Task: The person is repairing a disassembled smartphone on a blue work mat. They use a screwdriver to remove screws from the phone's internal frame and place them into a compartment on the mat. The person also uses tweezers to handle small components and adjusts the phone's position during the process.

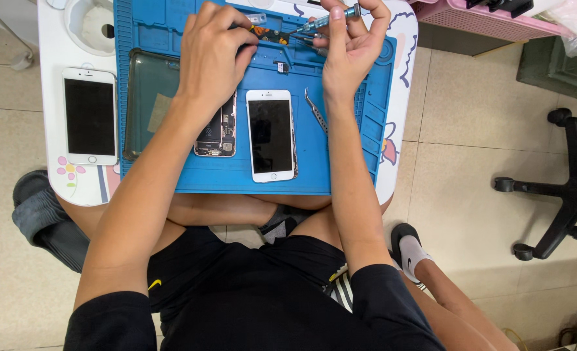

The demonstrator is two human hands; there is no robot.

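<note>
My left hand [212,55] rests on the blue repair mat [340,175], fingertips pressing a small circuit part [270,34] near the mat's far edge. My right hand [352,44] pinches a small grey screwdriver [324,21] whose tip points at that part. An opened phone body [218,133] with exposed internals lies under my left wrist. Beside it a white phone screen [270,135] lies face up. Metal tweezers [316,112] lie on the mat next to my right forearm.
A second white phone [89,117] lies on the small white table [74,185] left of the mat. A clear phone case [149,97] sits on the mat's left part. An office chair base [561,188] stands on the tiled floor at right.
</note>
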